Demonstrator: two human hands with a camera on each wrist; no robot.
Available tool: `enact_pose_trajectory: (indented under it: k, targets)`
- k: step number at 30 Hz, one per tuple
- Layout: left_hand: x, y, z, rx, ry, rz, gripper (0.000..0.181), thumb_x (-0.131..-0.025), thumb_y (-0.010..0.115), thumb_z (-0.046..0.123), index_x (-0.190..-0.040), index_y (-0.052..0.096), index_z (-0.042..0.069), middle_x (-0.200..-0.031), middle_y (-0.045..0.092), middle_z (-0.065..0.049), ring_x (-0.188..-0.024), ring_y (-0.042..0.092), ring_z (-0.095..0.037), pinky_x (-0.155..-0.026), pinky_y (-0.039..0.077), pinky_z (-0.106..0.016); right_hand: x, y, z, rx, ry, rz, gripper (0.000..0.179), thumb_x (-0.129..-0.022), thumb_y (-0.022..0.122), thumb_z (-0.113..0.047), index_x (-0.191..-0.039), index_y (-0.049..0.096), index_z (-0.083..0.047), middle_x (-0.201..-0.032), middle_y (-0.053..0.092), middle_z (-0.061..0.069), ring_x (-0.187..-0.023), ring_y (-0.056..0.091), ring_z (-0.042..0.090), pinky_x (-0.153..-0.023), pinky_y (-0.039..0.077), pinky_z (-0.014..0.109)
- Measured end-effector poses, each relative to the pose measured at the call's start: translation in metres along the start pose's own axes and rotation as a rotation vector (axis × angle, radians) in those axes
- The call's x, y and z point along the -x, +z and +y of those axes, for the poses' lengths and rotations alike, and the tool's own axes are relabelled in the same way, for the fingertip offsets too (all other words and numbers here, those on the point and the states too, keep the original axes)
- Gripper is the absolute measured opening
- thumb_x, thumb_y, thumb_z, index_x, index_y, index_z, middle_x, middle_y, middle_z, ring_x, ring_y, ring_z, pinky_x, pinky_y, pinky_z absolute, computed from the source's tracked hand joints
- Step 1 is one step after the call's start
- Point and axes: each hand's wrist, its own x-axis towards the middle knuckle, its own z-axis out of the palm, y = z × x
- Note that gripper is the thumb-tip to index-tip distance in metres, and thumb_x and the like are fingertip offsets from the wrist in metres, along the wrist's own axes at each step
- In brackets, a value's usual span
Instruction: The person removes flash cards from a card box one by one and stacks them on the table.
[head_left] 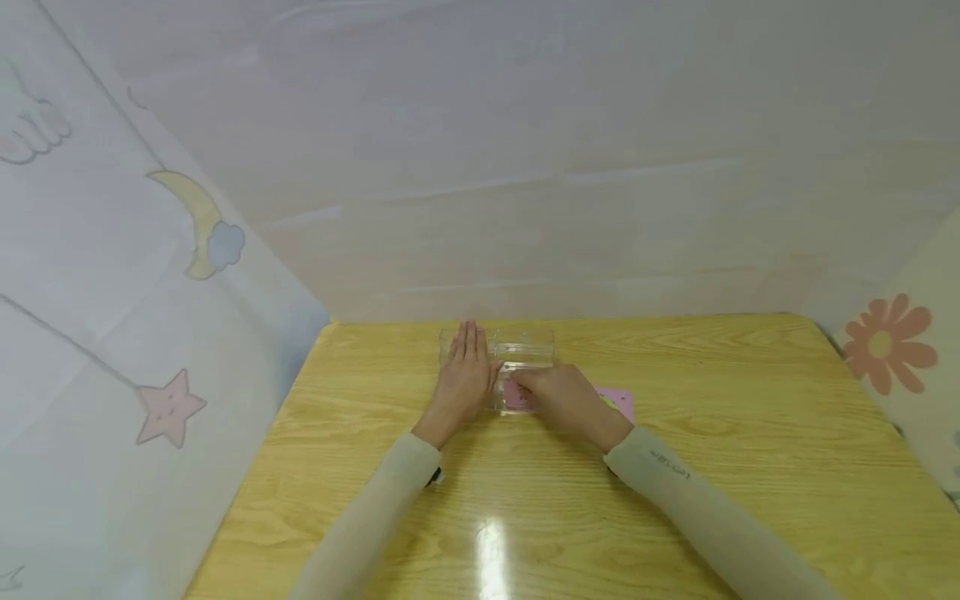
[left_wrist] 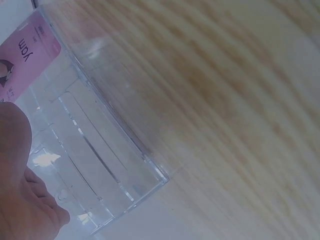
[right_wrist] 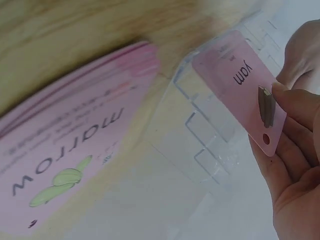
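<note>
My left hand (head_left: 462, 379) lies with straight fingers over the left part of a clear plastic divided box (head_left: 525, 348) at the table's back. Between the thumb and fingers of my right hand (right_wrist: 300, 145) is a pink flashcard (right_wrist: 225, 70) printed "yam" with a picture of the root. In the head view the yam card overlaps the box's front right section. A stack of pink flashcards (right_wrist: 75, 150), its top one reading "marrow" with a green vegetable picture, lies on the table beside the box, partly hidden behind my right hand in the head view.
The yellow wood-grain table (head_left: 360, 517) ends at a pale wall (head_left: 540, 208) just behind the box. Side walls carry printed drawings, among them a moon (head_left: 197, 218), a star (head_left: 171, 407) and a flower (head_left: 890, 343).
</note>
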Motion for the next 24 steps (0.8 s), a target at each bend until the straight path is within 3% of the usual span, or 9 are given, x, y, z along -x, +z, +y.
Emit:
enact_pose_trajectory:
  k: [13,24]
  targets:
    - [0.002,0.003,-0.001,-0.019,0.014,0.028,0.074,-0.116,0.022,0.045,-0.161,0.022,-0.013,-0.170,0.023,-0.033,-0.162,0.024,-0.043,-0.133,0.026,-0.048,-0.009,-0.008,0.001,-0.170,0.106,-0.108,0.018,-0.099,0.072,-0.010,-0.113,0.081,-0.005,-0.105,0.083,0.009,-0.091,0.081,0.023,-0.080,0.067,0.037]
    - [0.001,0.003,-0.002,-0.020,0.017,0.040,0.074,-0.116,0.024,0.045,-0.161,0.023,-0.014,-0.168,0.027,-0.034,-0.162,0.023,-0.043,-0.132,0.027,-0.048,-0.015,-0.012,0.002,-0.201,0.082,-0.130,0.016,-0.100,0.069,-0.004,-0.109,0.082,-0.004,-0.097,0.083,0.009,-0.081,0.079,0.020,-0.072,0.065,0.033]
